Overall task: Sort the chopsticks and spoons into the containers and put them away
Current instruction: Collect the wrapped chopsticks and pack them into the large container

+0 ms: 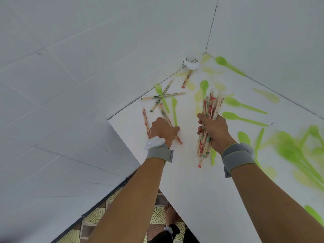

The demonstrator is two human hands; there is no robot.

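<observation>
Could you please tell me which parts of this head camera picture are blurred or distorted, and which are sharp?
Head view: the green spoons at the right edge smear into streaks; the bundle of chopsticks in the right hand and the left hand read fairly sharp; the wide lens bends the wall tile lines; lighting is soft and even, with faint reflections on the white tabletop.

chopsticks [208,118]: printed paper sleeves | spoons [243,118]: glossy green plastic | table [201,181]: smooth white

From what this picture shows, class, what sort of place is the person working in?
Probably a home kitchen or utility corner: a white counter set into white tiled walls, patterned floor tiles below, with wrapped chopsticks and green plastic spoons scattered on it.
</observation>
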